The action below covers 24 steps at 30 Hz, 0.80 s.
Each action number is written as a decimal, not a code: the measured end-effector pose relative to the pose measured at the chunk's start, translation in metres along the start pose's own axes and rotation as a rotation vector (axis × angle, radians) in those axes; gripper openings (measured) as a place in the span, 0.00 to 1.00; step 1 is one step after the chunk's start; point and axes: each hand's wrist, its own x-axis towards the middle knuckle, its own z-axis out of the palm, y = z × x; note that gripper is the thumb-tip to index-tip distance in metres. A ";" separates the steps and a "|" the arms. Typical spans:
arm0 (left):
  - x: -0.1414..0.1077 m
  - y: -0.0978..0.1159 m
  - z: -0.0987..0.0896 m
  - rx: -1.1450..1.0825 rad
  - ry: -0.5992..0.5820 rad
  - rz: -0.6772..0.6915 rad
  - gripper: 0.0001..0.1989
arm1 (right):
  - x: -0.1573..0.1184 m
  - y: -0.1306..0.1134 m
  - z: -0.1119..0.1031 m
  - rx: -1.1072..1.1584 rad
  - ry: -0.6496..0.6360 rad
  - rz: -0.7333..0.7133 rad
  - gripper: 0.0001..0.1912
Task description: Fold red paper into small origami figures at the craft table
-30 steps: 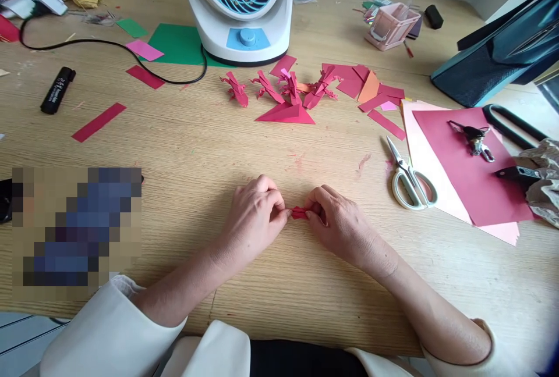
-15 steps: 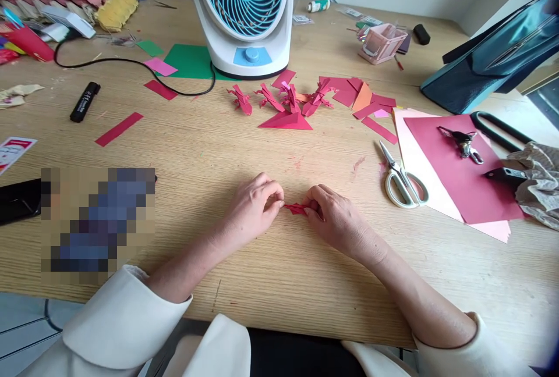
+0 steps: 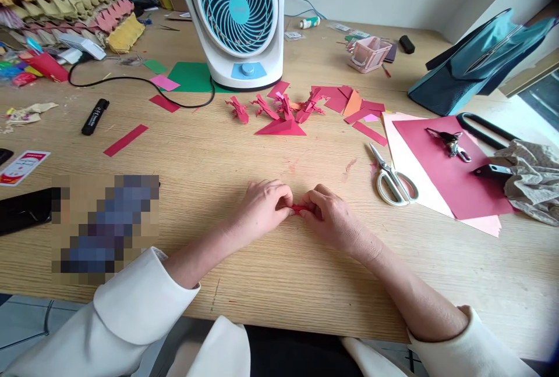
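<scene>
A small folded red paper piece (image 3: 299,209) is pinched between my two hands above the wooden table (image 3: 271,272); most of it is hidden by my fingers. My left hand (image 3: 267,205) grips its left end with thumb and forefinger. On its right end, my right hand (image 3: 327,214) has its fingers curled closed. Beyond my hands stand several folded red paper figures (image 3: 283,108), with a pointed red folded piece (image 3: 282,127) in front of them.
White-handled scissors (image 3: 395,182) lie right of my hands, beside red sheets (image 3: 449,173) with keys on top. A fan (image 3: 247,71) stands at the back. Left are a black marker (image 3: 95,117), a red strip (image 3: 126,140) and a black phone (image 3: 30,211). A teal bag (image 3: 463,68) sits back right.
My left hand has moved right, closer to my right hand, and less of the red paper shows between them. The camera view has shifted slightly.
</scene>
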 end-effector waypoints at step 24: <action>0.011 -0.005 0.013 -0.897 0.057 -0.107 0.18 | -0.009 0.005 0.001 0.500 0.098 0.133 0.14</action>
